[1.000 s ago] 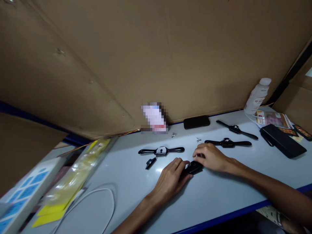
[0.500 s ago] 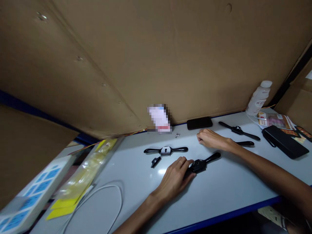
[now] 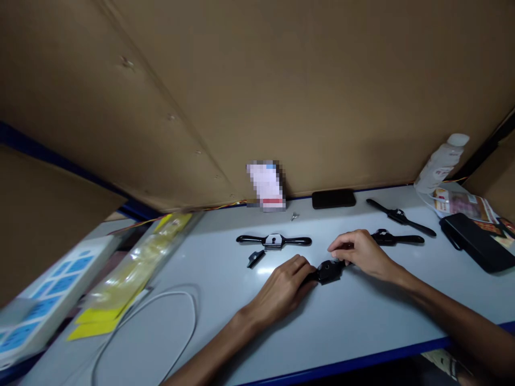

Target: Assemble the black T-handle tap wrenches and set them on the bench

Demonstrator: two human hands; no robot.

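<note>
My left hand (image 3: 286, 280) is closed round the left handle of a black spokeshave (image 3: 330, 272), which is near the middle of the table. Over that tool's right handle is my right hand (image 3: 362, 254), thumb and fingertips pinched together close to the body. Whatever the pinch holds, if anything, is too small to make out. Farther back lies a second spokeshave (image 3: 274, 242) with its metal blade exposed. A loose black cap piece (image 3: 256, 259) rests just in front of it. Small silvery hardware, apparently a screw (image 3: 295, 216), lies behind.
Two more spokeshaves, one angled (image 3: 399, 216) and one partly behind my hand (image 3: 404, 239), lie right. A dark phone (image 3: 333, 199), bottle (image 3: 440, 163) and black case (image 3: 477, 242) stand or lie beyond. At left are a white cable (image 3: 195, 316), yellow plastic-wrapped packaging (image 3: 137, 273) and a blue-and-white box (image 3: 52, 295).
My right hand has moved from the tabletop behind the spokeshave to over its right handle. My left hand keeps its hold. The view has shifted slightly.
</note>
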